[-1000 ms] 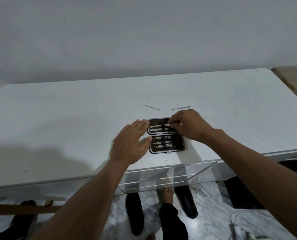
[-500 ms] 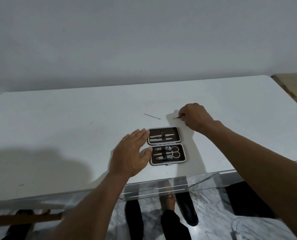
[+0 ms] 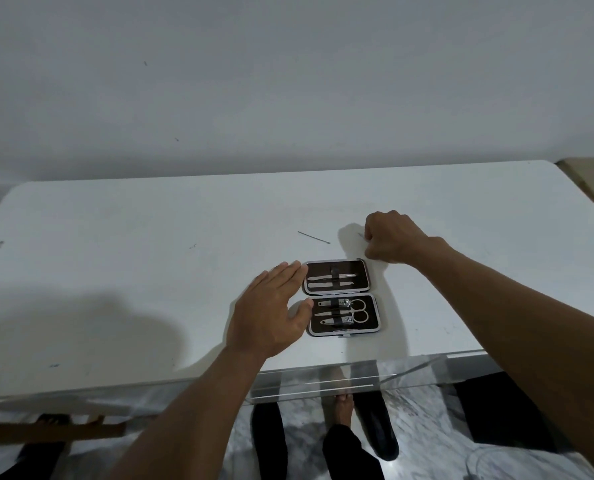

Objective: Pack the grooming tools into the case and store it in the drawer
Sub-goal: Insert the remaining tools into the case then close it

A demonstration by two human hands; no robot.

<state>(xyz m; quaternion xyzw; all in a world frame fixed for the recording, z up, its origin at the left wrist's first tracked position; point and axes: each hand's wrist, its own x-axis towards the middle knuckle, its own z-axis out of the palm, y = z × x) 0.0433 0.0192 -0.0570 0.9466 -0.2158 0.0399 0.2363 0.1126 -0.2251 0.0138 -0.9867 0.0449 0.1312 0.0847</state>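
Note:
A small brown grooming case (image 3: pixel 371 277) lies open on the white table (image 3: pixel 150 271), with clippers, scissors and slim metal tools strapped in both halves. My left hand (image 3: pixel 271 313) rests flat and open against the case's left edge. My right hand (image 3: pixel 391 240) is just behind the case's right corner, fingers pinched on a thin metal tool (image 3: pixel 360 234) whose tip shows at the fingertips. A second thin metal tool (image 3: pixel 313 237) lies loose on the table behind the case.
A clear acrylic drawer (image 3: pixel 323 379) juts out under the table's front edge, below the case. A wall stands close behind the table. My feet and dark table legs show on the marble floor (image 3: pixel 420 420) beneath.
My right hand left the case's upper half, moved back and right to the loose tool behind it, and closed its fingers on it. The left hand stayed put.

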